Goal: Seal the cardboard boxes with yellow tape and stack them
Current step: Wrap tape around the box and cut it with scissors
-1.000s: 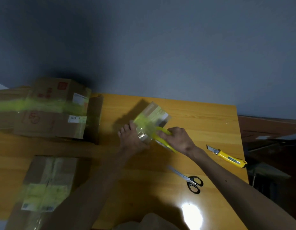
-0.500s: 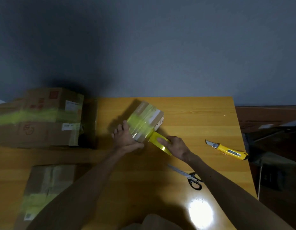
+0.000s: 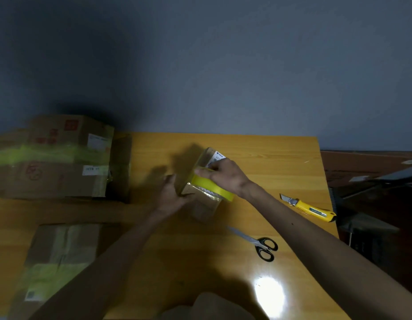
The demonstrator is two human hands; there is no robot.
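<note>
1. The small brown cardboard box (image 3: 204,205) stands in the middle of the yellow wooden bench (image 3: 269,155); its long axis runs away from the person and a little to the right, and a white label shows at its far end
2. The roll of yellow tape (image 3: 214,189) lies on top of the box, set crosswise to that long axis; where the loose strip ends is too blurred to tell
3. The right hand (image 3: 225,176) is the nearer one to the roll; it reaches in from the right, over the box, with its fingers (image 3: 201,172) curled onto the roll and gripping it
4. The left hand (image 3: 172,195) clasps the box at its left near edge, fingers (image 3: 169,181) up the left side and thumb round the near corner; its forearm comes from the lower left
5. The coming move probably carries the roll on around the box, so the left hand must brace it against the pull
6. A yellow-handled utility knife (image 3: 309,209) and black-handled scissors (image 3: 258,243) lie to the right, apart from both hands; larger taped cardboard boxes (image 3: 57,158) sit at the far left
</note>
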